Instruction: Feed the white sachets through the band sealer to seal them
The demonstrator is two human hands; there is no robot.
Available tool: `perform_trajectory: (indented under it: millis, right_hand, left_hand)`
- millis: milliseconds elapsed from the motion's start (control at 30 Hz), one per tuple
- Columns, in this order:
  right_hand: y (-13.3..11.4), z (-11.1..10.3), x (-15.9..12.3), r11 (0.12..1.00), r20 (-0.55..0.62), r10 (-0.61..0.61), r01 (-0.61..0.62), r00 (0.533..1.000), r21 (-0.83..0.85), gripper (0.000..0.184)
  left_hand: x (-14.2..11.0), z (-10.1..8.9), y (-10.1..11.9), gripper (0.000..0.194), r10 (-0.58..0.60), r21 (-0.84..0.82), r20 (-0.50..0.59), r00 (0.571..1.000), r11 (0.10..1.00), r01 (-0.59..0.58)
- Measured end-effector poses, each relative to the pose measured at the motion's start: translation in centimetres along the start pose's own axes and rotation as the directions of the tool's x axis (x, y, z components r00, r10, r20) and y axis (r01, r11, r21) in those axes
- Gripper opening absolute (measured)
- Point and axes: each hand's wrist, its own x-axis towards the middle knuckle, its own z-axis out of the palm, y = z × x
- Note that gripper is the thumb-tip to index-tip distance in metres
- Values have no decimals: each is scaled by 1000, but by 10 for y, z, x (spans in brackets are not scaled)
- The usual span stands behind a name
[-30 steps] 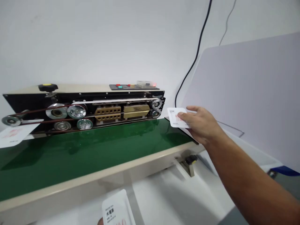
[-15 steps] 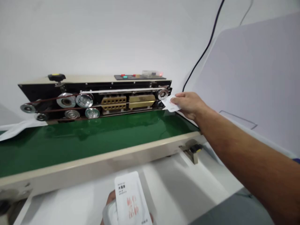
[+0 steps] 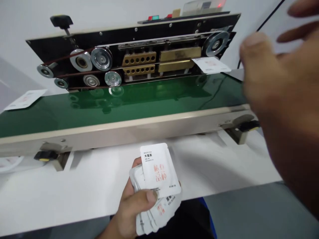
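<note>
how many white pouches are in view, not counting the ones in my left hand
2: the right pouch, beside the gold blocks, and the left pouch, toward the left of the green belt. Others may be hidden inside the machine.

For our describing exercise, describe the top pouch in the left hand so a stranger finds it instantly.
Below the green conveyor belt, the left hand grips a stack of white pouches. The top pouch alone overlies the rest, jutting furthest toward the belt.

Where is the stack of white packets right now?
In the head view, the stack of white packets is in the left hand, just below the picture's centre, nearer than the green belt.
</note>
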Motion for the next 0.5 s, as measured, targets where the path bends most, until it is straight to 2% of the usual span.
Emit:
perform_trajectory:
  millis: [33,67,100,133,167,233,267,333,400,500]
  right_hand:
    - [-7,-4,-25,991,-65,-16,8,998,-134,29]
    - [-10,-7,-51,980,42,-1,9,999,-198,28]
    - [-9,-8,-76,986,205,-29,61,978,-153,26]
    - [-5,-6,-100,991,255,-132,137,958,-2,25]
    - [0,-3,-121,990,301,-110,78,947,115,30]
    - [14,7,-156,952,420,27,-152,907,267,36]
    - [19,12,-168,904,498,119,-301,859,304,38]
    - [23,21,-184,771,637,238,-541,733,335,44]
    - [22,24,-188,655,705,273,-663,655,362,51]
    - [17,24,-182,596,747,241,-702,619,390,43]
  left_hand:
    - [1,0,0,69,8,-7,9,1000,1000,-8]
    - [2,0,-1,65,20,-16,19,1000,1000,-19]
    - [3,0,-1,61,34,-26,28,999,999,-34]
    - [4,0,-1,59,50,-31,38,998,998,-49]
    - [5,1,-1,57,68,-32,48,996,997,-67]
    - [7,1,-2,58,113,-47,60,992,993,-110]
    - [8,1,-2,58,126,-51,61,990,991,-123]
    - [7,0,-2,58,127,-51,50,991,991,-124]
    - [6,1,-2,60,107,-39,29,994,994,-106]
    - [4,4,-2,62,93,-13,-34,995,996,-94]
